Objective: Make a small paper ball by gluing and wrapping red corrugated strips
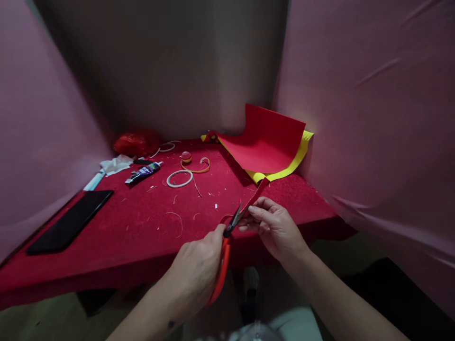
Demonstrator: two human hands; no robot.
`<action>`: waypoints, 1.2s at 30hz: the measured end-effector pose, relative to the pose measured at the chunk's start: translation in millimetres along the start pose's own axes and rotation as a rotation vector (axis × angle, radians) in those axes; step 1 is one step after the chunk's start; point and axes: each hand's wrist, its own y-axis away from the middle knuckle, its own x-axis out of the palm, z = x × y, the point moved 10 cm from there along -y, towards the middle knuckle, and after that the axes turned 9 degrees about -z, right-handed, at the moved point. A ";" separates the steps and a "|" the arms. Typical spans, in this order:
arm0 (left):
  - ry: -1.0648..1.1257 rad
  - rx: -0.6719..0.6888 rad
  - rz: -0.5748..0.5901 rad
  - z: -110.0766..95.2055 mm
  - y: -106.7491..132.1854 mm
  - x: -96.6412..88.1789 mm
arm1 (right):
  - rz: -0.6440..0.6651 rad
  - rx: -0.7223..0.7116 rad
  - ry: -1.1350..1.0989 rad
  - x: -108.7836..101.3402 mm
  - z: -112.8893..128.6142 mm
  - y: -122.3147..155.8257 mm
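Left grip [199, 265] partly hides the orange scissors [226, 253].

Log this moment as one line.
left hand: holding orange-handled scissors; right hand: pinching red strip; blades: at strip; beyond: red sheet

Left forearm [149, 310] is bare and comes up from the bottom left, with a little dark mark [171, 325] near the wrist. The left hand [199, 265] is back-side up, fingers curled under in a grip, so most of them are hidden tbh. Right forearm [337, 289], also bare, angles in from the bottom right, and the right hand [275, 227] has its thumb and fingertips pinched together. Hands are super close, not touching afaict.
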 end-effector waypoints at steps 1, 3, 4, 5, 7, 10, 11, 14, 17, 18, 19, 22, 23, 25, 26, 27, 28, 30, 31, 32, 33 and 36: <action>-0.006 0.000 0.000 -0.2 -0.5 1.0 | 0.007 0.000 -0.002 -0.1 -0.2 -0.1; -0.015 0.004 -0.018 -0.5 -1.2 0.8 | 0.013 -0.003 -0.007 -1.3 -0.5 -0.9; -0.019 0.008 -0.031 -0.8 -1.5 0.1 | 0.015 -0.004 -0.008 -2.0 -0.7 -1.5; -0.022 0.015 -0.043 -1.5 -1.6 -0.7 | 0.017 -0.003 -0.007 -2.5 -0.9 -2.1; -0.019 0.035 -0.050 -3.5 -1.3 -1.3 | 0.020 -0.002 -0.004 -3.3 -1.3 -2.8; -0.002 0.069 -0.034 -6.5 -0.2 -0.5 | 0.021 -0.003 -0.001 -4.0 -1.0 -2.8; -0.003 0.079 -0.030 -7.0 0.0 -0.2 | 0.020 -0.005 -0.001 -4.2 -0.7 -2.7; -0.021 0.111 -0.039 -7.9 0.0 -0.5 | 0.020 -0.012 -0.005 -4.6 0.0 -2.7; -0.034 0.124 -0.045 -8.6 -0.6 -1.2 | 0.021 -0.019 -0.009 -5.4 0.0 -3.1; -0.041 0.124 -0.036 -9.1 -0.7 -0.9 | 0.023 -0.020 -0.011 -5.7 -0.2 -3.1; -0.055 0.123 -0.023 -9.6 -0.8 -0.5 | 0.024 -0.022 -0.013 -6.0 -0.4 -3.0; -0.121 0.119 0.034 -10.1 -0.6 2.8 | 0.026 -0.024 -0.018 -6.9 -0.7 -2.4; -0.143 0.116 0.054 -9.0 -0.2 4.7 | 0.026 -0.023 -0.019 -6.9 -0.7 -2.2; -0.138 0.113 0.073 -5.6 1.1 8.5 | 0.023 -0.021 -0.019 -7.0 -0.5 -2.0; -0.107 0.110 0.068 -3.3 1.9 9.7 | 0.018 -0.022 -0.020 -7.2 -0.2 -2.0; -0.062 0.105 0.048 -0.9 2.7 9.9 | 0.009 -0.022 -0.020 -7.8 0.2 -2.2; -0.010 0.097 0.018 1.9 3.4 8.9 | -0.004 -0.024 -0.022 -8.8 0.6 -2.3; 0.061 0.067 -0.041 8.0 4.6 6.2 | -0.032 -0.025 -0.025 -11.1 0.8 -2.3; 0.071 0.052 -0.059 10.1 5.0 5.0 | -0.043 -0.025 -0.026 -12.1 0.6 -2.1; 0.073 0.042 -0.070 10.9 5.0 3.9 | -0.048 -0.023 -0.025 -12.6 0.0 -1.9; 0.065 0.030 -0.070 11.0 4.5 3.4 | -0.048 -0.020 -0.022 -12.6 -0.8 -1.6; 0.025 0.003 -0.032 7.5 0.9 4.3 | -0.028 -0.019 -0.012 -10.4 -2.8 -0.8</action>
